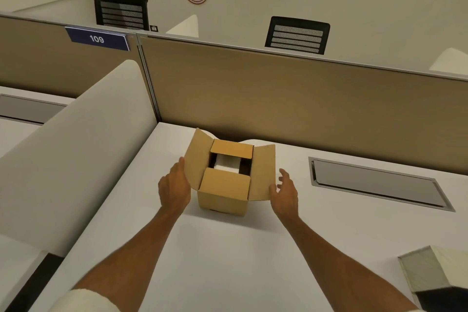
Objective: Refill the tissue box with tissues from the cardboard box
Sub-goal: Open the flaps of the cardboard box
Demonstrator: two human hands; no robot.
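A small brown cardboard box [222,196] stands on the white desk [228,261], its side flaps spread outward and its two inner flaps partly folded in. Through the gap, white tissues [227,165] show inside. My left hand [174,186] rests against the outside of the left flap, fingers extended. My right hand [285,191] touches the lower edge of the right flap, fingers apart. The tissue box [430,271], pale with a silvery side, lies at the desk's near right corner, partly cut off by the frame.
A tan partition [278,99] runs behind the cardboard box. A grey cable-tray lid [377,182] is set into the desk to the right. A white curved divider [76,159] borders the left side. Two black chairs stand beyond the partition.
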